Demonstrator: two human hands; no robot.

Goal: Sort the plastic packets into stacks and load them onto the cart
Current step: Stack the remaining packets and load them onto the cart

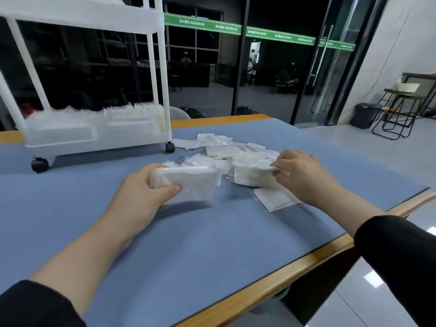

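Left hand: your left hand [144, 187] has its grip wrapped round a stack [188, 184] of packets, thumb on the near face, fingers over the far edge; the stack hangs just above the surface [165, 244].
Right hand: your right hand [299, 173] pinches the top of a second bundle [252, 174], lying at the near edge of the pile [226, 147].
Loose packets: the pile lies in the middle of the surface, beyond both hands; one packet [274, 198] lies flat under your right wrist.
Cart: the cart [94, 128] stands far left on its wheels, its bottom shelf already carrying rows of packets.
Step in hand: likely gathering and squaring a stack before loading.
How to do it well: tap the edges level on the surface, keep the thumb pressing firmly (slick plastic probably slides), and add only matching packets.
Next: carry it left to the cart with both hands if it bulges.
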